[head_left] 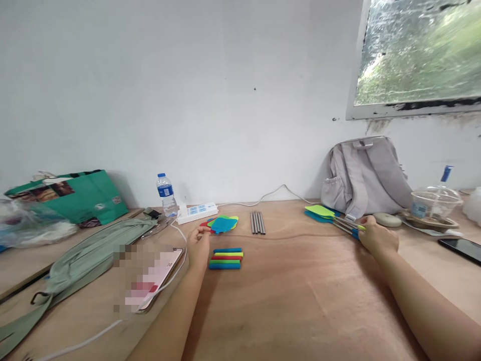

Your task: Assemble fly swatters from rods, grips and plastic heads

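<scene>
- My right hand (372, 234) looks closed on the handle ends of several swatters (323, 212), which lie before the backpack (366, 175) near the worktop's (300, 296) back edge; these seem fully joined: head, tube and handle.
- My left hand (199, 245) has its fingertips at the stacked loose heads (223, 224), left of centre; whether they pinch one, I can't tell.
- Unjoined, by my judgement: those heads, the metal tubes (257, 223) in a row to their right, and five coloured handles (226, 258) just nearer me.
- Along the back edge, a capped bottle (164, 193) holds what looks like water; the backpack hides its contents.
- Toward the back left corner, a green bag (93, 198) and a clear plastic bag (33, 220), contents unclear.
- On the right, a clear plastic cup (432, 200), contents unclear.
</scene>
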A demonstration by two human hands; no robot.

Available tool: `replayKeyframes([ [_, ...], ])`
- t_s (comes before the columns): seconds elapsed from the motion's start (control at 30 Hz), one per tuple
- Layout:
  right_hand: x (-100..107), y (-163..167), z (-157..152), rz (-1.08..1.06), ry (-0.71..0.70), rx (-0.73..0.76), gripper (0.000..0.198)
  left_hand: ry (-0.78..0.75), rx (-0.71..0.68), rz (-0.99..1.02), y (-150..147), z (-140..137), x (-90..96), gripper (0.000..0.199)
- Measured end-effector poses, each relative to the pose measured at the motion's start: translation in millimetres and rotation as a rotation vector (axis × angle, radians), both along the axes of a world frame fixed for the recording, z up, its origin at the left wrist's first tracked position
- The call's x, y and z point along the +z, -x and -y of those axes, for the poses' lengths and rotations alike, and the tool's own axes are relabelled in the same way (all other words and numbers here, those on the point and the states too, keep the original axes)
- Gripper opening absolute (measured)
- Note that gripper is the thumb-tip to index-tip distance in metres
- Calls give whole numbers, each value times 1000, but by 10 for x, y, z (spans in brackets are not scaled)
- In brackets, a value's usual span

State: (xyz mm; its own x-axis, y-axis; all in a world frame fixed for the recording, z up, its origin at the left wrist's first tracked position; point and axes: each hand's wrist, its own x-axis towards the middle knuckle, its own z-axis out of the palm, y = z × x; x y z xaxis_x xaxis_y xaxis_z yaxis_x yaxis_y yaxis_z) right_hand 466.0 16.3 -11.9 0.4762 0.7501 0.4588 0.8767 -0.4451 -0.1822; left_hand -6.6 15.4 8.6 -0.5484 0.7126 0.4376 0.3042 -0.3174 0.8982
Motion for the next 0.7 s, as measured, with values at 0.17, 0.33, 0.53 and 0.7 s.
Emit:
replayKeyframes([
  [0.17, 7, 115, -65, 79, -137, 174, 20, 11, 24, -15, 30, -15, 3, 12],
  [0.33, -23, 779, -99, 170, -209, 682, 16, 43, 37, -118, 13, -1, -8, 12],
  [0.53, -89, 1822, -5, 123, -30, 1051, 19, 81, -20, -363, 34, -12, -10, 12],
  [0.7, -27, 2203, -118, -32, 69, 949, 27, 121, -154, -557, 149, -118, -108, 22],
])
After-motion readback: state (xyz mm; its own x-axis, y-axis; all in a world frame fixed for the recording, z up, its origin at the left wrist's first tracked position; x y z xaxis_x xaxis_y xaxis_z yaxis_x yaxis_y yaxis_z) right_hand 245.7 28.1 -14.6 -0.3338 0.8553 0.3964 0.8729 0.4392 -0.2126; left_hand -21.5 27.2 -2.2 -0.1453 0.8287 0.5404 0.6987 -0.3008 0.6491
